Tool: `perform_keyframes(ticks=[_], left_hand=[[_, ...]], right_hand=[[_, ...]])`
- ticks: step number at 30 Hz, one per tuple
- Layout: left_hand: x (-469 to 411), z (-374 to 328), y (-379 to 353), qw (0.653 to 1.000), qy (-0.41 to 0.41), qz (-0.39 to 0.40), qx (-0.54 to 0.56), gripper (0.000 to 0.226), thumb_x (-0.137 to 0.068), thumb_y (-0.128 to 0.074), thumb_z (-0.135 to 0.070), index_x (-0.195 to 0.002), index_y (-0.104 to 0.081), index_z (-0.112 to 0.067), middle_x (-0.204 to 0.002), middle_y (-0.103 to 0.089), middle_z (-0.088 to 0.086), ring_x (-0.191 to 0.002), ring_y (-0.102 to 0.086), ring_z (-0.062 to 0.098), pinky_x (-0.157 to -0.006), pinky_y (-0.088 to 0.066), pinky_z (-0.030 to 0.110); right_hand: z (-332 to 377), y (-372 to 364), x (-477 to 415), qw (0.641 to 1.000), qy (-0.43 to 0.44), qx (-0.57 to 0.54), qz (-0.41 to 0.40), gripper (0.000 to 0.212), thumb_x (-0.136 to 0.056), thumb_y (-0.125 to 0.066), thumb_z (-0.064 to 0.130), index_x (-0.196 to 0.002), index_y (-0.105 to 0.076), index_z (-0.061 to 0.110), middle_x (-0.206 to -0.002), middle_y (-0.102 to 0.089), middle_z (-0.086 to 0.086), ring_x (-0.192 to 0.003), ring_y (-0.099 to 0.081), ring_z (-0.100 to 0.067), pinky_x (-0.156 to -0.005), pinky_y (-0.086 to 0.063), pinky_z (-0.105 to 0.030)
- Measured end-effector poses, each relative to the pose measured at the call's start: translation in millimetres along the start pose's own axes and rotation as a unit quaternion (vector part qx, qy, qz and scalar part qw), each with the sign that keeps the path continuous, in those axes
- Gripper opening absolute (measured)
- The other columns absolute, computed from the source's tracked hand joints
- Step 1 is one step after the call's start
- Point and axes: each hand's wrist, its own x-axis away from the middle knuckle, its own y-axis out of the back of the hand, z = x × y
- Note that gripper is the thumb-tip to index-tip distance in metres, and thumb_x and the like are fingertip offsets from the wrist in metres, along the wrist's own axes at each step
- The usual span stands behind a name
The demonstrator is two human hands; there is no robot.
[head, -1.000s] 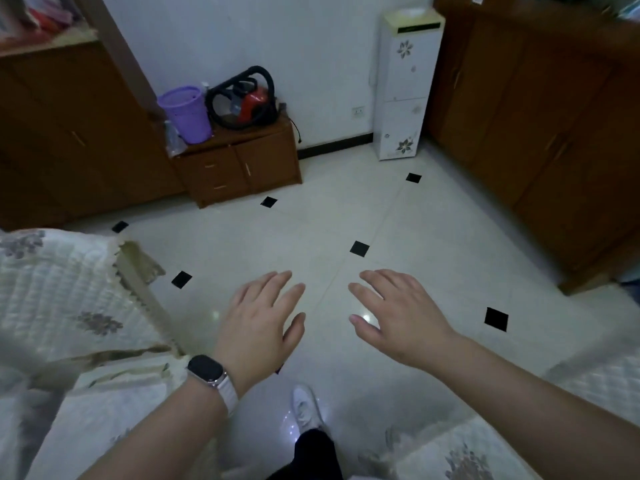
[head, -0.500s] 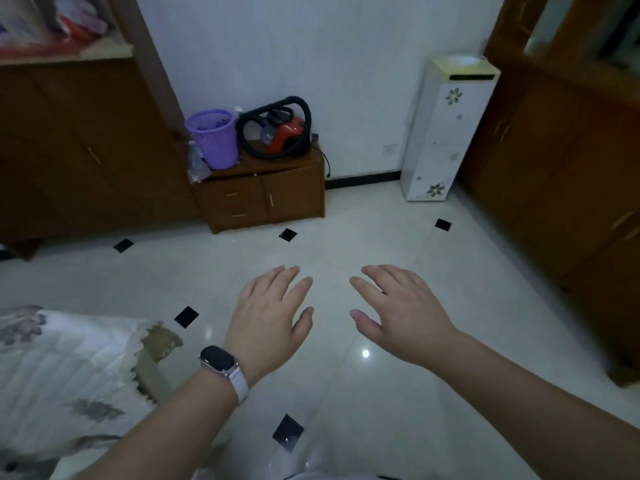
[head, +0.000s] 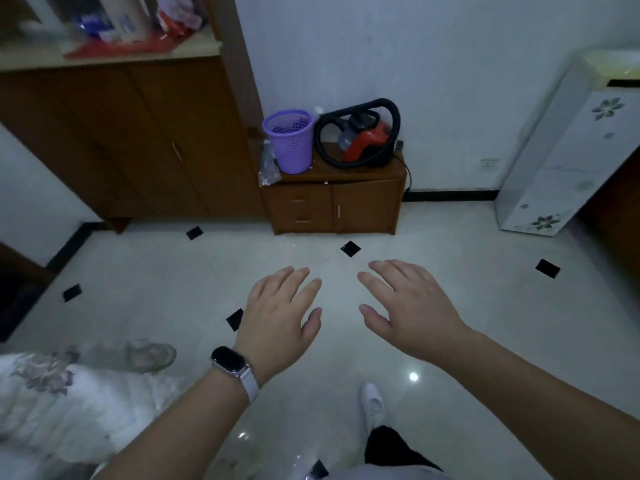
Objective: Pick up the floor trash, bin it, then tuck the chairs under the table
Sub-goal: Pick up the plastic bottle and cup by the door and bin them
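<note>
- Over the pale tiled floor point(head: 485, 306), at the centre of the head view: the left hand point(head: 280, 317) and the right hand point(head: 412, 306), both palm down, fingers spread wide, holding nothing and apart from each other.
- At 7 o'clock from the left hand: a watch point(head: 230, 362) with a dark face and a white strap on the wrist.
- At 12 o'clock, against the white wall: a low wooden cabinet point(head: 334, 206); on its top, a purple bin point(head: 289, 142) standing upright at the left and a red vacuum cleaner point(head: 363, 136) with a black hose beside it at the right.
- At 10 o'clock: a tall wooden cupboard point(head: 138, 140) with blurred clutter on its top.
- At 2 o'clock: a white stand with flower prints point(head: 568, 161), leaning in the wide-angle view.
- At 8 o'clock: a white quilted cloth point(head: 69, 403) with flower embroidery.
- At 6 o'clock: a white shoe point(head: 373, 403) below a dark trouser leg.
- Floor trash: none can be made out on the visible tiles.
</note>
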Motion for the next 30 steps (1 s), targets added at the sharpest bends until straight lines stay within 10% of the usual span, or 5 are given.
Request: perform_keyframes(ticks=[12,30], left_hand=[[-149,58,-13,0.994,0.086,-0.013,-0.071,0.041,-0.087,-0.056,-0.036,-0.122,-0.065,-0.016,-0.127,-0.063,0.007,-0.121,-0.055,0.031,-0.095,-0.044,0.043],[-153,334,-24,0.954,0.267,-0.097,-0.093,0.042,-0.087,-0.054,-0.035,-0.122,-0.066,-0.013,-0.125,-0.064,0.007,-0.117,-0.059,0.031,-0.093,-0.048,0.045]], right_hand=[[-107,-43,-190,0.994,0.080,-0.066,0.026,0.046,-0.086,-0.053,0.041,-0.119,-0.066,0.013,-0.123,-0.063,-0.011,-0.111,-0.059,-0.032,-0.091,-0.046,-0.042],[39,-139,-481,0.956,0.284,-0.072,0.028,0.043,-0.087,-0.054,0.043,-0.117,-0.066,0.014,-0.119,-0.063,-0.007,-0.109,-0.059,-0.029,-0.092,-0.045,-0.040]])
